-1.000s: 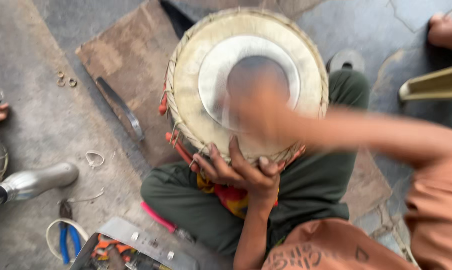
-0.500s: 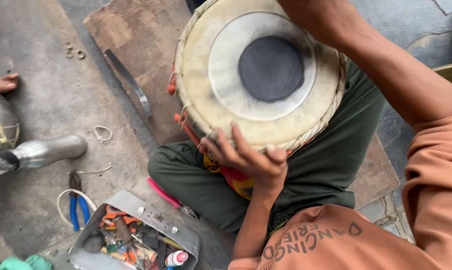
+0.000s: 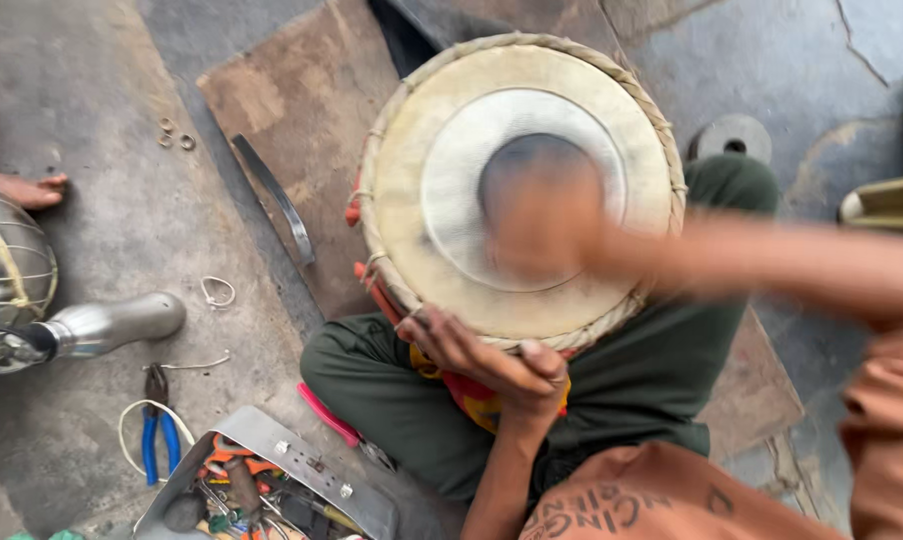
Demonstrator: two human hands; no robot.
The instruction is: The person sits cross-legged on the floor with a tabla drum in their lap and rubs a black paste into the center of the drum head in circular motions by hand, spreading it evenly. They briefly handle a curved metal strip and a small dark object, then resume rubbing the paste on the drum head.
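Since half a second ago the right hand point(image 3: 547, 235) has swung from beyond the far rim onto the middle of the drum point(image 3: 442, 170), and it now smears across the dark centre patch; it is too blurred to tell whether the fingers are flat or curled.

From the head view, the drum rests tilted on the person's crossed legs in green trousers point(image 3: 392, 400), its pale skin facing up. The left hand point(image 3: 482, 355) curls over the near rim, fingers closed on the lacing, bracing the shell.

It looks like the head is being struck or rubbed at its centre; the next stroke calls for that steady brace below.

On the floor to the left lie blue-handled pliers point(image 3: 157, 440), an open tool tray point(image 3: 272, 480) and a metal strip point(image 3: 277, 200).
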